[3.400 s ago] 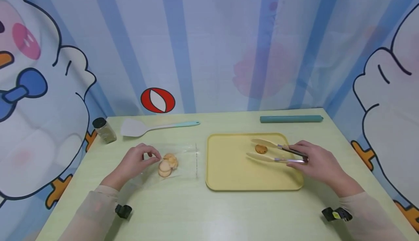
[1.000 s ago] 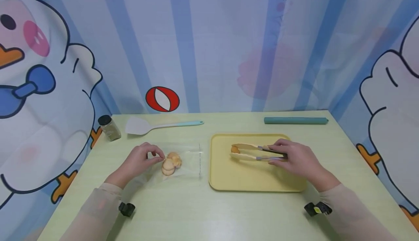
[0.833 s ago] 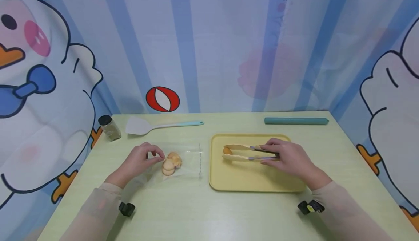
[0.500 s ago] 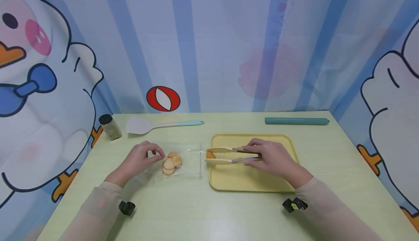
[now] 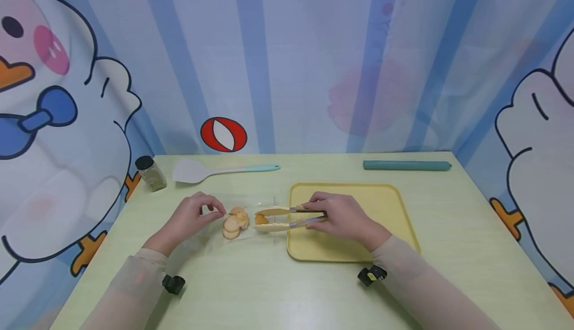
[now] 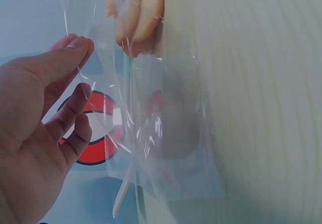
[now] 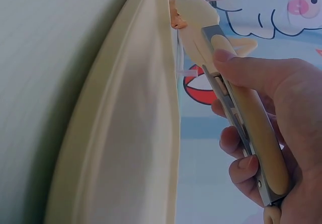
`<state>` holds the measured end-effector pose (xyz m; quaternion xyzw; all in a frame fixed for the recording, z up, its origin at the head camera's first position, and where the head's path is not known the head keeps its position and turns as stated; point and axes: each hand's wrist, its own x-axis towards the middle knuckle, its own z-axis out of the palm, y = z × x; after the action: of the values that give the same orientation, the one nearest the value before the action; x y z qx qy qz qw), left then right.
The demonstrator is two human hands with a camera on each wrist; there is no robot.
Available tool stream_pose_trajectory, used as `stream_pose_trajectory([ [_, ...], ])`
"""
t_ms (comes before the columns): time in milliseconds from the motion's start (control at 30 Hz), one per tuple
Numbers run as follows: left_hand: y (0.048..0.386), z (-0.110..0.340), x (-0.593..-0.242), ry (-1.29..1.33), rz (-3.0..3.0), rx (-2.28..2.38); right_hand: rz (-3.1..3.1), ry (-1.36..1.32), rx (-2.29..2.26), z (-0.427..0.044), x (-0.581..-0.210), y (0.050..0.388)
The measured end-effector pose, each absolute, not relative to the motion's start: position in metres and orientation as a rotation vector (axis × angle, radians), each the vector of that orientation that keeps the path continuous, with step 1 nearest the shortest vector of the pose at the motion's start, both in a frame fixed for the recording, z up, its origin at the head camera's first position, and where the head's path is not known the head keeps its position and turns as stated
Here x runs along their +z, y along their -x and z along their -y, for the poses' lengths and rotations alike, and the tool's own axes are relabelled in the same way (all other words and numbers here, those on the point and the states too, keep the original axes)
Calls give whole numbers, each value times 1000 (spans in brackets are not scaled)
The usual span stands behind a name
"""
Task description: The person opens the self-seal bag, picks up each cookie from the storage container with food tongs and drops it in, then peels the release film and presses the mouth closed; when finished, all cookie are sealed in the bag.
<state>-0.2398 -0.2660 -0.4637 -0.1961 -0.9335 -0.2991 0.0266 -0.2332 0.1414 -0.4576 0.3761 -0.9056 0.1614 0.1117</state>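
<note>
My left hand (image 5: 193, 218) pinches the edge of a clear plastic bag (image 6: 176, 173) between thumb and forefinger; several round tan biscuits (image 5: 231, 224) lie in the bag. In the left wrist view the left hand (image 6: 40, 103) stands beside the film. My right hand (image 5: 343, 215) grips tongs (image 5: 275, 227) with cream tips and metal arms. Between the tips is a small brown biscuit (image 5: 261, 219), over the bag's right part and just right of the other biscuits. In the right wrist view the right hand (image 7: 287, 108) is curled round the tongs' handle (image 7: 251, 123).
A yellow tray (image 5: 354, 250) lies under and beyond my right hand. Along the back stand or lie a spice jar with a black lid (image 5: 151, 175), a white and mint spatula (image 5: 190, 171) and a green rod (image 5: 405, 165). A printed curtain (image 5: 296, 71) hangs behind the table.
The right hand has carried the tongs left from the tray to above the bag, with the brown biscuit now between their tips. My left hand has kept its pinch with almost no movement.
</note>
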Motion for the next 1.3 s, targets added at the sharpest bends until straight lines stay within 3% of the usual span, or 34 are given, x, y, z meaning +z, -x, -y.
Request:
stream_pose_trajectory([
  [767,237,264,-465,569,2905,-961,2630,-1151,432,-113,-461,235],
  [1300,235,267,-465,561,2908,-944,2663,-962,546,-153,-460,223],
])
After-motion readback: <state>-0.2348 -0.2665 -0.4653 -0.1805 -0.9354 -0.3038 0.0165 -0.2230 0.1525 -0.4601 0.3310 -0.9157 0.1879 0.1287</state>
